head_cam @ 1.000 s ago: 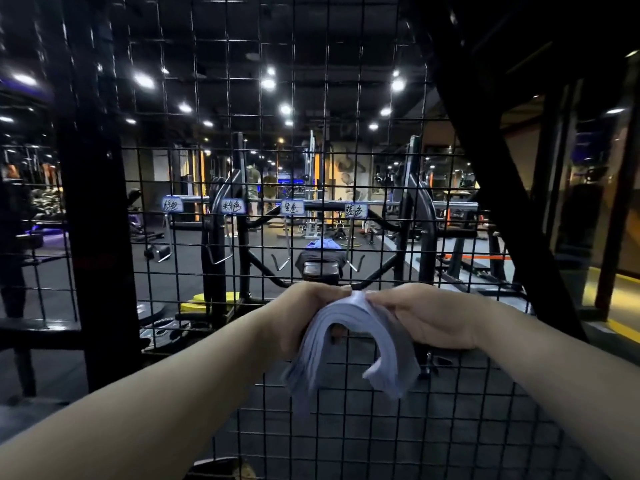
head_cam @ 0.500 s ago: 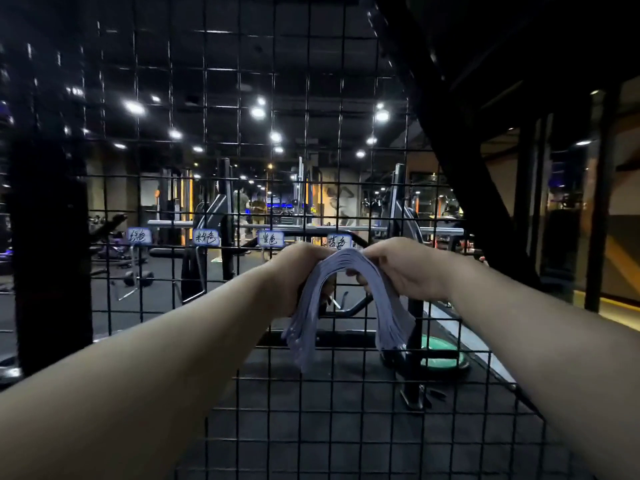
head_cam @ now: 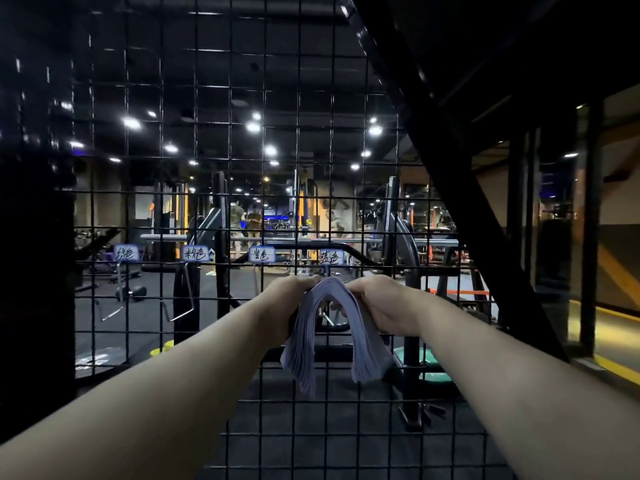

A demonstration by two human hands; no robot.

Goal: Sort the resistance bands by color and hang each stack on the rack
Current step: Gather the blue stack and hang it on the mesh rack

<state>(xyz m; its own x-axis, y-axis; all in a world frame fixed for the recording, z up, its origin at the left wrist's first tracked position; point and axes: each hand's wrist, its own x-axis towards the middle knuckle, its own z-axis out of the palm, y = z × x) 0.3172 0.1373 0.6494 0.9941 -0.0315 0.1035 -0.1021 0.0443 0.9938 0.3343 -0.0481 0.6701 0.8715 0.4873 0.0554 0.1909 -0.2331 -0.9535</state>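
Both hands, left hand (head_cam: 294,299) and right hand (head_cam: 381,303), gripping the folded blue band stack (head_cam: 332,327), have risen to the blue-labelled hook (head_cam: 327,271) (centre frame), so hanging looks imminent.

Wire grid rack (head_cam: 207,341) walls off everything ahead, its squares too tight for a hand. Both hooks to the left, (head_cam: 114,299) and (head_cam: 183,299), hang bare with open air in front. A thick diagonal beam (head_cam: 467,188) blocks the right.

Dim gym (head_cam: 242,237), ceiling spotlights (head_cam: 253,126), dark floor (head_cam: 149,317).
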